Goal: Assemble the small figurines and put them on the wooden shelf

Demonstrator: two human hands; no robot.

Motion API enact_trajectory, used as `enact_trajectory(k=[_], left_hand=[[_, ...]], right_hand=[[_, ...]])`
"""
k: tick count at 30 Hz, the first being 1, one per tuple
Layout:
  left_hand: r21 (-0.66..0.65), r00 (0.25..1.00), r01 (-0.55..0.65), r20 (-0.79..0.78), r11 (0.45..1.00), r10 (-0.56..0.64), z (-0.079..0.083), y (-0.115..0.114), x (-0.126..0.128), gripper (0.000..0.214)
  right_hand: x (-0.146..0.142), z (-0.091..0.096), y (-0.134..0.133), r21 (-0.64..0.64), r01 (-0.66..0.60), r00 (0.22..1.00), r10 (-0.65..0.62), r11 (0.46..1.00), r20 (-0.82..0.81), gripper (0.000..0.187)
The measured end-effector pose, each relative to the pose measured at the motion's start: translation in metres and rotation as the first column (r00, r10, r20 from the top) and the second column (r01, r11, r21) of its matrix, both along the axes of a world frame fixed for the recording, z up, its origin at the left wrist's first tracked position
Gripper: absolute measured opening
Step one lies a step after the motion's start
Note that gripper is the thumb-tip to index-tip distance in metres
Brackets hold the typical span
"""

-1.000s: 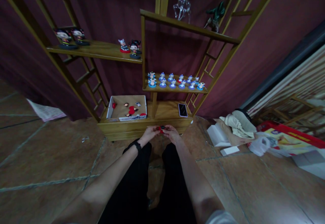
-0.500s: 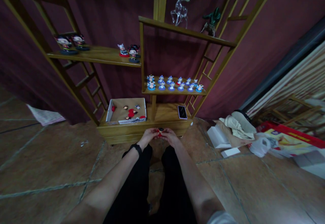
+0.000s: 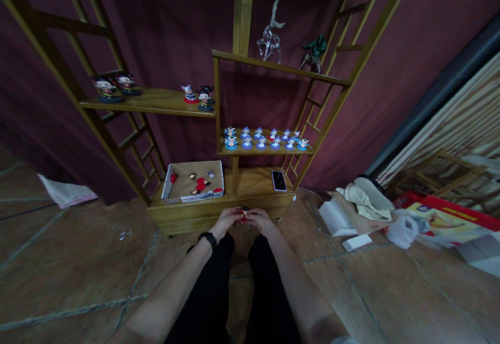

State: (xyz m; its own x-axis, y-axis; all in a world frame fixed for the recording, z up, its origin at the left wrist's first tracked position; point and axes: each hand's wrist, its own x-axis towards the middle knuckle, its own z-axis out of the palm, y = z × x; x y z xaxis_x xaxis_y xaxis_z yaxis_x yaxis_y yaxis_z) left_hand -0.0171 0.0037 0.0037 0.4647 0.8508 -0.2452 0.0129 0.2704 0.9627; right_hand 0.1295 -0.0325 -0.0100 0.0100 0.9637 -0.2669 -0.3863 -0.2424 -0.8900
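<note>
In front of the cabinet (image 3: pixel 191 218), over the gap between the knees, the left hand (image 3: pixel 226 221) and the right hand (image 3: pixel 261 220) met around one small toy (image 3: pixel 245 212), red below and dark on top. Each hand had the fingers of its own side closed on it, and the dark top showed between them, roughly upright; a grip from both sides probably kept so small a thing steady and let it be turned or pressed with control. Which fingertip bore on which part was too small to tell. The forearms reached straight forward, likely so that the toy sat in the middle of the view. Just beyond the left hand, a shallow box (image 3: pixel 182 190) stood on the cabinet's low board, its walls seemingly there to stop the loose red pieces (image 3: pixel 200 183) from straying, and near enough for an easy reach. A phone (image 3: pixel 278 180) lay flat on the same board, right of the post, apart from the box and perhaps out of the way. Above, little figures (image 3: pixel 261 143) stood in two rows on the middle shelf (image 3: pixel 265 152), a spacing that seemed meant to leave the rear ones visible between those in front.
</note>
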Motion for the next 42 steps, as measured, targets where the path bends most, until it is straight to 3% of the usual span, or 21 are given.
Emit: enact_trajectory(k=[14,22,29,34,42], left_hand=[[0.016,0.999,-0.038,0.037,0.999,0.037,-0.0013,-0.0016,0.0007,0.029],[0.040,0.999,-0.050,0.008,0.998,0.049,-0.0005,-0.0027,0.0012,0.018],[0.028,0.989,-0.137,0.059,0.990,0.135,-0.0025,-0.0043,0.0033,0.026],[-0.002,0.991,-0.120,0.053,0.993,0.119,-0.0050,-0.0012,0.0039,0.034],[0.009,0.994,-0.092,0.056,0.996,0.091,-0.0064,0.0005,0.0022,0.026]], right_hand=[[0.0010,-0.0016,-0.0007,0.033,-0.043,0.999,0.042,0.999,0.010,0.035],[0.0000,0.0000,-0.0009,0.027,-0.021,0.998,0.019,0.999,0.059,0.034],[-0.0023,0.0025,-0.0027,0.041,0.035,0.999,-0.036,0.999,0.031,0.037],[-0.0015,0.0003,-0.0007,0.017,0.080,0.994,-0.081,0.997,0.070,0.038],[0.0022,-0.0064,0.0019,0.018,0.011,0.999,-0.011,1.000,0.032,0.038]])
